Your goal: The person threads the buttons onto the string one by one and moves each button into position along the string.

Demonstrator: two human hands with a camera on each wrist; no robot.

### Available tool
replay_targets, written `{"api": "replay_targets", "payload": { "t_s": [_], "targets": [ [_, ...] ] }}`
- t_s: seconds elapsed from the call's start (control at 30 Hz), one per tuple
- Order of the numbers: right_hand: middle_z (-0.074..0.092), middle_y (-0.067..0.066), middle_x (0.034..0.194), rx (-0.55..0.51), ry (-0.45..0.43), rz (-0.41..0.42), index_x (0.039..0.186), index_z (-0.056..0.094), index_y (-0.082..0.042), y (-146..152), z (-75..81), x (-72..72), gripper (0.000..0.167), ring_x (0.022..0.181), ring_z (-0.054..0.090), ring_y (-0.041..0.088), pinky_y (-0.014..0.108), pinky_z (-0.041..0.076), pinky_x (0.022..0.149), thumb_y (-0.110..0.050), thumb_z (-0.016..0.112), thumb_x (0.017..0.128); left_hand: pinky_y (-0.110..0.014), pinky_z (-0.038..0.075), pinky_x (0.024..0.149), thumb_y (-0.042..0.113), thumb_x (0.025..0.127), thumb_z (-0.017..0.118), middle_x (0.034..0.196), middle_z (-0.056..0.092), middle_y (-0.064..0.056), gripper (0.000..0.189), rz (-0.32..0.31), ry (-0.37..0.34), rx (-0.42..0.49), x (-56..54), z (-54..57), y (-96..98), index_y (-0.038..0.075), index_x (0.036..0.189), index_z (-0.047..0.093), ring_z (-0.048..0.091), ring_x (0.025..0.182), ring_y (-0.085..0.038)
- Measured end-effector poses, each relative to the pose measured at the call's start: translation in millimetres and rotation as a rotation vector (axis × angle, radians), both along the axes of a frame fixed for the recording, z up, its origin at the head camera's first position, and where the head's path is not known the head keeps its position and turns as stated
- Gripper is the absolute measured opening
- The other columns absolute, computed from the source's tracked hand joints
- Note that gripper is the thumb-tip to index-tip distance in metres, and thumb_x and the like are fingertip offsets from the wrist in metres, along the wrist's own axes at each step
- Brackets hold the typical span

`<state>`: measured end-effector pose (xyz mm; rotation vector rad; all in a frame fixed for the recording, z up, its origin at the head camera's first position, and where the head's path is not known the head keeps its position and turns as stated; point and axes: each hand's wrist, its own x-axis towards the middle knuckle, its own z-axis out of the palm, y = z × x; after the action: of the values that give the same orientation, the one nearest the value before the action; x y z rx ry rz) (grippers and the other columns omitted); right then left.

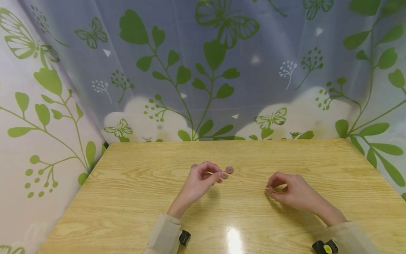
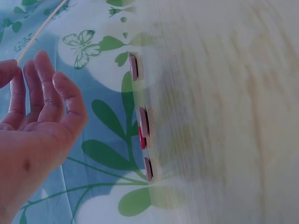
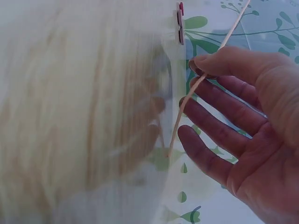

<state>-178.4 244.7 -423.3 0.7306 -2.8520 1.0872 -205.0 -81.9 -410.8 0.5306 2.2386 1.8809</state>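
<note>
Peach-coloured thin cord (image 3: 234,25) is pinched in my left hand (image 1: 199,181) and right hand (image 1: 294,190); round brown buttons (image 1: 229,170) mid-frame look still unstrung.

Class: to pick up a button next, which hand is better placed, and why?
Probably the left hand: it is nearer the buttons, while the right hand is farther off to the side. Both hands pinch string, though, so the left may have to let go.
</note>
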Motion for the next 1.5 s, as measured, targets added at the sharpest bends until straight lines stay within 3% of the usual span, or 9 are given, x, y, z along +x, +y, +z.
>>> {"api": "replay_targets", "payload": {
  "t_s": [0.1, 0.4, 0.6, 0.87, 1.07, 1.17, 1.3, 1.5],
  "targets": [
    [0.075, -0.01, 0.095, -0.004, -0.026, 0.008, 0.097, 0.068, -0.021, 1.6, -0.8, 0.1, 0.013, 0.091, 0.07, 0.003, 0.023, 0.058, 0.069, -0.023, 0.079, 0.091, -0.048, 0.057, 0.091, 0.01, 0.101, 0.062, 0.111, 0.071, -0.014, 0.011, 0.002, -0.009, -0.001, 0.6, 1.6, 0.2, 0.003, 0.109, 0.067, 0.074, 0.095, -0.028],
    [0.076, -0.007, 0.096, -0.009, -0.048, 0.017, 0.096, 0.067, -0.02, 6.0, -2.1, 0.1, 0.015, 0.089, 0.069, 0.0, 0.022, 0.058, 0.068, -0.021, 0.08, 0.09, -0.043, 0.058, 0.088, 0.011, 0.102, 0.062, 0.113, 0.069, -0.021, 0.013, -0.003, 0.005, 0.0, 1.0, 2.9, -2.3, 0.002, 0.11, 0.066, 0.071, 0.099, -0.039],
    [0.076, -0.008, 0.096, 0.001, -0.041, 0.015, 0.096, 0.067, -0.02, 7.0, -1.8, 0.4, 0.016, 0.089, 0.069, 0.001, 0.022, 0.057, 0.067, -0.023, 0.081, 0.089, -0.044, 0.057, 0.088, 0.012, 0.101, 0.063, 0.11, 0.07, -0.015, 0.012, 0.019, -0.007, -0.018, 1.4, 3.7, -4.1, 0.005, 0.11, 0.067, 0.072, 0.099, -0.037],
    [0.074, -0.011, 0.092, 0.061, -0.005, 0.016, 0.093, 0.067, -0.022, 7.1, -3.4, -1.4, 0.015, 0.086, 0.067, 0.001, 0.022, 0.056, 0.067, -0.024, 0.081, 0.089, -0.029, 0.054, 0.083, 0.015, 0.1, 0.065, 0.11, 0.072, -0.015, 0.013, 0.048, -0.02, -0.025, 0.3, 4.9, -5.5, 0.007, 0.11, 0.069, 0.072, 0.089, -0.015],
    [0.074, -0.01, 0.096, 0.08, -0.036, 0.007, 0.095, 0.068, -0.023, 7.1, 0.6, -1.3, 0.015, 0.091, 0.069, 0.007, 0.023, 0.055, 0.069, -0.031, 0.08, 0.09, -0.027, 0.053, 0.082, 0.013, 0.1, 0.065, 0.111, 0.07, -0.021, 0.014, 0.039, -0.013, -0.013, 0.4, 5.0, -4.9, 0.004, 0.11, 0.068, 0.073, 0.095, -0.033],
    [0.074, -0.008, 0.099, 0.063, -0.047, -0.007, 0.098, 0.069, -0.021, 8.5, 2.0, -0.4, 0.013, 0.095, 0.07, 0.009, 0.023, 0.057, 0.071, -0.03, 0.078, 0.092, -0.037, 0.056, 0.088, 0.012, 0.1, 0.064, 0.113, 0.07, -0.023, 0.013, 0.023, -0.012, -0.007, 0.4, 5.2, -4.1, 0.004, 0.11, 0.068, 0.073, 0.097, -0.037],
    [0.076, -0.002, 0.1, 0.037, 0.003, -0.046, 0.103, 0.071, -0.014, 10.8, 3.1, 0.8, 0.009, 0.094, 0.072, 0.012, 0.023, 0.058, 0.07, -0.014, 0.073, 0.094, -0.054, 0.055, 0.096, 0.012, 0.1, 0.064, 0.115, 0.069, -0.026, 0.014, -0.003, -0.002, 0.0, -0.2, 4.2, -3.1, 0.002, 0.11, 0.067, 0.073, 0.097, -0.036],
    [0.077, -0.002, 0.1, 0.002, 0.068, -0.089, 0.105, 0.072, -0.012, 8.6, 8.1, 3.5, 0.009, 0.092, 0.072, 0.007, 0.024, 0.057, 0.069, -0.011, 0.069, 0.097, -0.048, 0.055, 0.099, 0.016, 0.101, 0.065, 0.118, 0.069, -0.023, 0.016, -0.025, -0.033, -0.005, 1.9, 1.7, -3.4, 0.004, 0.111, 0.067, 0.072, 0.101, -0.038]
  ]
}}
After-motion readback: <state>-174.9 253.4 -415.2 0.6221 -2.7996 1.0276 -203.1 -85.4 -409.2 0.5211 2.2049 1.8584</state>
